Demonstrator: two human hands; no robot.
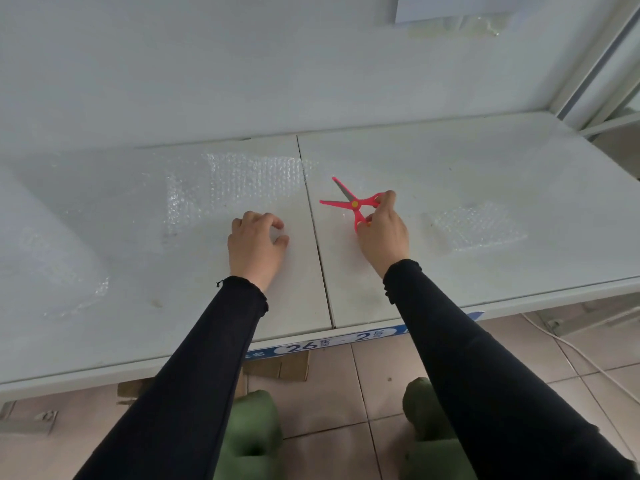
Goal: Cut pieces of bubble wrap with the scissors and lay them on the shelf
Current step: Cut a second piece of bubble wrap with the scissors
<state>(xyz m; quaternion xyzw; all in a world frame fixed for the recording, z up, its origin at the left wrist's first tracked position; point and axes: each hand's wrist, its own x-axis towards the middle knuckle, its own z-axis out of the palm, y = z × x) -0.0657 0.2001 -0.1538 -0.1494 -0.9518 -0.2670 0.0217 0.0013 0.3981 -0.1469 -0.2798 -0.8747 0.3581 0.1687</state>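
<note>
Right hand (381,233) grips the pink scissors (353,204) by the handles, fingers through the loops, blades spread apart and pointing toward the back of the white shelf (450,161). Left hand (254,244) rests fingers curled on the near edge of the large bubble wrap sheet (239,181); whether it pinches the wrap, I cannot tell. One pair of scissors. Three bubble wrap pieces: the large sheet, a small cut piece (478,225) toward the right edge, a crumpled one (69,271) at the left. A seam (317,237) runs between the hands.
</note>
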